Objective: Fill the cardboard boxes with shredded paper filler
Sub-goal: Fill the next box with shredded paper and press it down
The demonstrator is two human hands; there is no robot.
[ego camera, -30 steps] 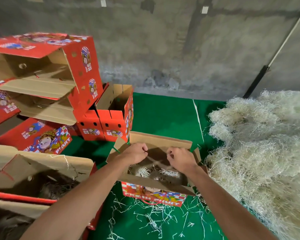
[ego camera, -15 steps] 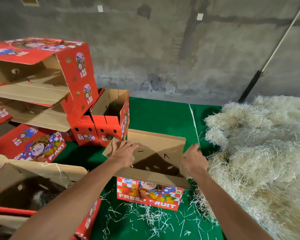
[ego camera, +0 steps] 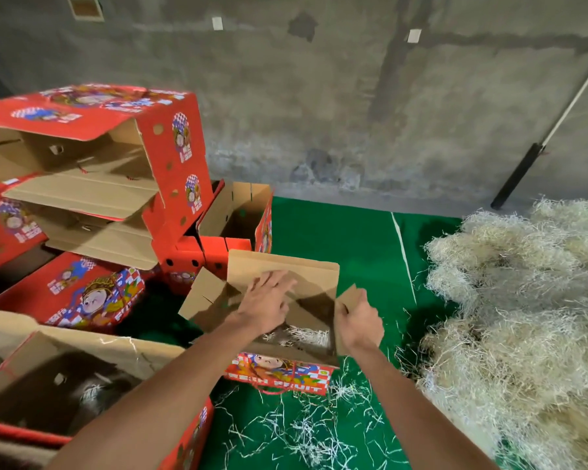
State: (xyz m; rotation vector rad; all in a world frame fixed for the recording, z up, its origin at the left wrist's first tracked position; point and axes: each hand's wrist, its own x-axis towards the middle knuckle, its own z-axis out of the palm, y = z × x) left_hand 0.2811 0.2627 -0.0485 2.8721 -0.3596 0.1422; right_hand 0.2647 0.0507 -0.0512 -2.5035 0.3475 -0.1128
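A red printed cardboard box [ego camera: 279, 373] stands on the green mat in front of me, its brown flaps up and pale shredded paper [ego camera: 308, 335] showing inside. My left hand [ego camera: 269, 301] lies with straight fingers on the far flap [ego camera: 314, 269], pressing it. My right hand [ego camera: 358, 322] pinches the small right side flap [ego camera: 350, 296] at the box's right edge. A big heap of shredded paper filler [ego camera: 523, 317] fills the right side of the view.
Stacked open red boxes [ego camera: 92, 171] rise at the left, with another open box [ego camera: 241, 218] behind the one I handle. A box holding some filler [ego camera: 75, 378] sits at lower left. Loose shreds [ego camera: 306, 425] litter the green mat [ego camera: 340, 232]. A concrete wall and a leaning pole [ego camera: 523, 171] stand behind.
Both hands came out of the box, where they were in the filler. The left now presses the far flap; the right has taken the right side flap. The view shifted.
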